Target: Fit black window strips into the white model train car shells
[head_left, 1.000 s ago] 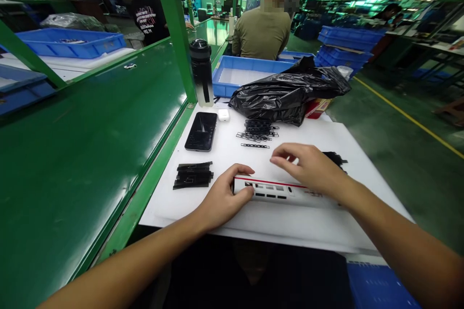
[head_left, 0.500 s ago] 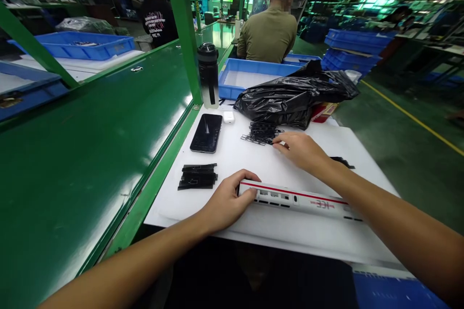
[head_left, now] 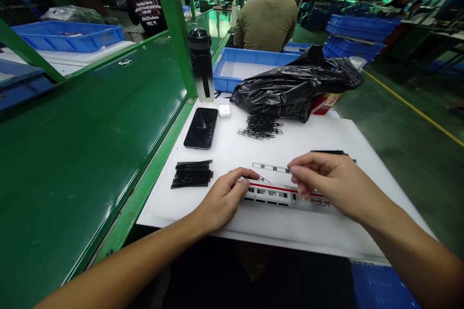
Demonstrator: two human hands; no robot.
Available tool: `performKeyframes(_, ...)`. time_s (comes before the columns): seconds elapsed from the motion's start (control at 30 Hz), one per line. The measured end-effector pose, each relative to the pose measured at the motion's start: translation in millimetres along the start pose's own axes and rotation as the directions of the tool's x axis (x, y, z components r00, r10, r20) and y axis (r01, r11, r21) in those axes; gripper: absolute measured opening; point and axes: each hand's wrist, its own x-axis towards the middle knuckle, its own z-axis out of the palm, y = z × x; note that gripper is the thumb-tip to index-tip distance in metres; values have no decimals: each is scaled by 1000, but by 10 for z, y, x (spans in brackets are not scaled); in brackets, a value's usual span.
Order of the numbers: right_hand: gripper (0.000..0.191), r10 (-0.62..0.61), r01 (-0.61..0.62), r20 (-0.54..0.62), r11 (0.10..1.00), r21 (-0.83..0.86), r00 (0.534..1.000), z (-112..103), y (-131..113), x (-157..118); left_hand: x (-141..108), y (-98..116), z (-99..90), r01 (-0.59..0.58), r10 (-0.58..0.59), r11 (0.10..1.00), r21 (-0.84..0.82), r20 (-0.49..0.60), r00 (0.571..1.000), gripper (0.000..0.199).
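A white model train car with a red stripe and window openings lies across the front of the white work surface. My left hand grips its left end, thumb and index finger closed over the upper edge. A small thin piece shows by the left index fingertip; its kind is unclear. Above the car, my right hand pinches one end of a thin black window-frame strip, which points left. The right hand hides the car's right part. Farther back lies a loose pile of similar black frame strips.
Dark flat strips lie at left, more behind my right hand. A phone, white earbud case, bottle, black plastic bag and blue tray stand behind. A green post rises left. A person sits ahead.
My right hand has come back from the pile toward the car, now with a frame strip in its fingers. My left hand stays on the car's left end. The view has shifted slightly.
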Motion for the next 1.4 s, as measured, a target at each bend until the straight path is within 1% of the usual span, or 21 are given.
performKeyframes(0.1,27,59,-61,79,998,24,995,61,-9,-174,1,8,2,-11,11,999,-31,-3,1000,28)
performKeyframes(0.17,26,84,-85,86,996,6,993,114,7,-261,1,18,2,-11,10,999,-32,-9,1000,30)
performKeyframes(0.23,26,112,-112,63,994,-9,992,166,36,-310,1,24,0,-11,11,999,-34,-9,1000,31)
performKeyframes(0.37,25,138,-138,30,990,-27,990,248,80,-320,-4,23,-4,-7,7,1000,-11,1,1000,32)
performKeyframes(0.47,24,151,-149,40,988,-46,988,277,91,-298,-11,29,2,9,-9,999,48,3,1000,24)
performKeyframes(0.57,26,161,-155,65,984,-91,985,274,79,-286,-14,39,18,-11,11,993,116,-1,1000,17)
performKeyframes(0.63,26,146,-130,76,973,-189,986,258,44,-283,-13,38,29,-34,35,990,136,-2,999,16)
performKeyframes(0.7,26,103,-71,72,932,-356,992,237,-14,-275,-12,29,35,-51,52,989,136,-1,999,15)
performKeyframes(0.8,25,12,37,79,803,-595,997,214,-104,-240,-14,7,36,-71,71,988,136,1,997,15)
performKeyframes(0.87,24,-31,99,112,724,-682,993,214,-134,-209,-17,-9,36,-88,89,986,145,1,996,15)
performKeyframes(0.9,25,-43,122,129,699,-704,991,221,-136,-196,-18,-15,38,-104,105,983,150,4,994,15)
performKeyframes(0.97,27,-54,140,140,671,-728,989,239,-115,-186,-18,-27,46,-154,154,976,155,15,988,14)
performKeyframes(1.03,27,-50,131,131,657,-742,990,253,-77,-195,-13,-35,55,-208,206,966,152,30,978,12)
performKeyframes(1.13,25,-72,152,138,655,-741,988,220,-23,-212,-7,-38,62,-242,236,959,149,56,970,6)
performKeyframes(1.17,24,-87,179,162,665,-725,983,192,-11,-209,-7,-36,60,-247,240,957,151,62,969,5)
performKeyframes(1.23,26,-94,242,247,695,-677,964,123,3,-187,-11,-27,55,-256,247,954,158,74,966,5)
performKeyframes(1.3,32,-65,273,333,727,-631,941,67,6,-156,-19,-17,51,-265,254,951,160,86,963,4)
performKeyframes(1.33,34,-47,278,362,736,-618,931,55,8,-144,-23,-14,50,-268,256,950,159,92,962,4)
performKeyframes(1.4,36,-43,284,376,735,-616,926,65,18,-138,-32,-13,53,-273,260,950,153,100,960,5)
